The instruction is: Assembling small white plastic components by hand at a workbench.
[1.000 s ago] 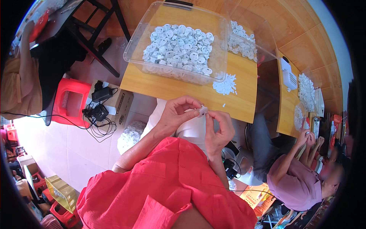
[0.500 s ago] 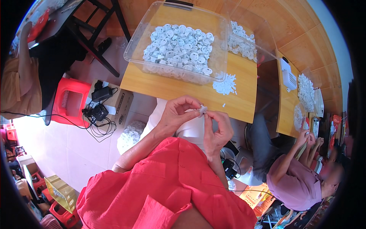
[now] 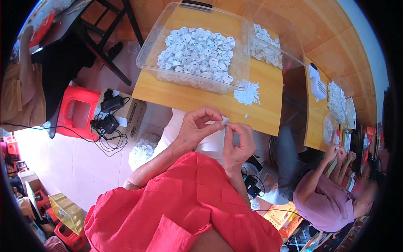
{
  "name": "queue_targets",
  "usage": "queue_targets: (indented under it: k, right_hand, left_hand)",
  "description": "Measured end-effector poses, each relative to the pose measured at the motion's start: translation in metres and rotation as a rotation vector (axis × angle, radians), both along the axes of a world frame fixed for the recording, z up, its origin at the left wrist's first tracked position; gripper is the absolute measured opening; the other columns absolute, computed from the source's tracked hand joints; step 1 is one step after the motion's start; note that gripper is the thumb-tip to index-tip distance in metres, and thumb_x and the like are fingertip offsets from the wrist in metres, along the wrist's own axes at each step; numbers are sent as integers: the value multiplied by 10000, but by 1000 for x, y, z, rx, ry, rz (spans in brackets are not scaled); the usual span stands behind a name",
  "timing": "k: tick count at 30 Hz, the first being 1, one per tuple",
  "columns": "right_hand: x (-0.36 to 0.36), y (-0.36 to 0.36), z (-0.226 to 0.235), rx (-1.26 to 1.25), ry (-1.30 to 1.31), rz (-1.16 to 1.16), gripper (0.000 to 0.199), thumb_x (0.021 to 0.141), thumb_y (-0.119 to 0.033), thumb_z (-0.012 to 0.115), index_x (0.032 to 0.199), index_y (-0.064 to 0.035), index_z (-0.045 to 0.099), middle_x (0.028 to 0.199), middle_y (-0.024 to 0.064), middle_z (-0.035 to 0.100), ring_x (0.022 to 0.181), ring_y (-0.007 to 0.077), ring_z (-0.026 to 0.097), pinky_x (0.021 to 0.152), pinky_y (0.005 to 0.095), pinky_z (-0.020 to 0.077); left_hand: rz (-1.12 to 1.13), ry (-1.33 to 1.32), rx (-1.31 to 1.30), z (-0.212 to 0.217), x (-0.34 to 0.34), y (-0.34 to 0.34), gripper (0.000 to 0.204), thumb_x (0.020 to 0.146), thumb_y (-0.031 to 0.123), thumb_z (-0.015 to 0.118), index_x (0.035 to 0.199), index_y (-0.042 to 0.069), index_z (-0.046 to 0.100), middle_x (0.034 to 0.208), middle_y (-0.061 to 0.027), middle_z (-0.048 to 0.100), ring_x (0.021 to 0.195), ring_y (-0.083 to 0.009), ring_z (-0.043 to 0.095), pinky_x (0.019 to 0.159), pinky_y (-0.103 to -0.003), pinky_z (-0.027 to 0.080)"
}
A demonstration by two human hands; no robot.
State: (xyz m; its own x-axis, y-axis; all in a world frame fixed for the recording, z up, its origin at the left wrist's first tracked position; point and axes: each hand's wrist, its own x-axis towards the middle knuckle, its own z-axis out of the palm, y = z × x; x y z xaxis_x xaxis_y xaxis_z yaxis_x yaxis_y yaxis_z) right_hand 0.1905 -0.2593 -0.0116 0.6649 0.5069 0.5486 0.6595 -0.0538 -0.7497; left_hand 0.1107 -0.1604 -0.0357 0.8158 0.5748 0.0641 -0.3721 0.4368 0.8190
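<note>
Between thumb and forefinger, my left hand point(image 3: 196, 126) pinches a small white plastic part point(image 3: 224, 121) just in front of the table's near edge. My right hand point(image 3: 239, 145) meets it from the other side, its thumb and forefinger pressed together at the part; whether a second small piece sits in that pinch is too small to tell. Beyond my hands, a clear plastic bin point(image 3: 145, 59) holds a heap of round white plastic parts point(image 3: 197, 48). To its right on the wooden table point(image 3: 189, 97) lies a pile of tiny white pieces point(image 3: 247, 93), with one loose piece point(image 3: 246, 116) nearer me.
Another clear bin point(image 3: 289, 38) with white parts stands behind right. A co-worker in a mauve shirt point(image 3: 327, 201) sits at a second table point(image 3: 312, 122) on the right. On the left are a red stool point(image 3: 79, 94), a cardboard box point(image 3: 136, 115) with tangled cables, and another person point(image 3: 25, 92).
Both hands stay together at the small part with only a slight shift of the fingers. The rest of the table looks the same.
</note>
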Motion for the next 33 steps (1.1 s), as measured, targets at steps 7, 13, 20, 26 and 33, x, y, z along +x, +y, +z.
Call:
queue_targets:
  k: [7, 13, 20, 26, 33]
  right_hand:
    - [4, -1, -6, -24, -28, 6, 92, 727, 76, 599, 795, 17, 579, 750, 91, 580, 681, 177, 566, 612, 255, 433]
    - [6, -5, -7, 49, 255, 67, 99, 736, 81, 594, 814, 23, 576, 774, 60, 572, 715, 114, 539, 629, 220, 415]
    - [6, -4, -5, -43, 96, 54, 63, 748, 47, 580, 781, 14, 538, 722, 77, 541, 660, 149, 527, 606, 239, 408]
    - [5, -3, -6, -71, 59, 35, 96, 720, 51, 587, 769, -5, 527, 715, 109, 547, 649, 250, 552, 588, 307, 436]
    - [4, -3, -9, -66, -9, 23, 110, 715, 61, 588, 774, -8, 527, 729, 121, 543, 658, 278, 538, 585, 327, 429]
  left_hand:
    - [20, -11, 57, -4, 3, -1, 144, 776, -58, 600, 906, 0, 577, 955, -61, 556, 945, -133, 530, 833, -277, 445]
    - [-17, -9, -50, -4, 1, 1, 172, 775, -50, 608, 934, 1, 567, 945, -61, 568, 940, -134, 542, 826, -268, 456]
    - [-19, 10, -33, -1, 0, 0, 189, 775, -48, 607, 956, -7, 570, 952, -66, 571, 942, -137, 545, 828, -271, 459]
    - [-8, 3, -25, -7, 1, -2, 175, 781, -54, 574, 954, -26, 582, 972, -88, 566, 943, -150, 536, 861, -294, 424]
    - [18, -7, 28, -8, 2, -5, 184, 768, -69, 596, 945, -19, 600, 981, -80, 560, 936, -146, 546, 846, -282, 451]
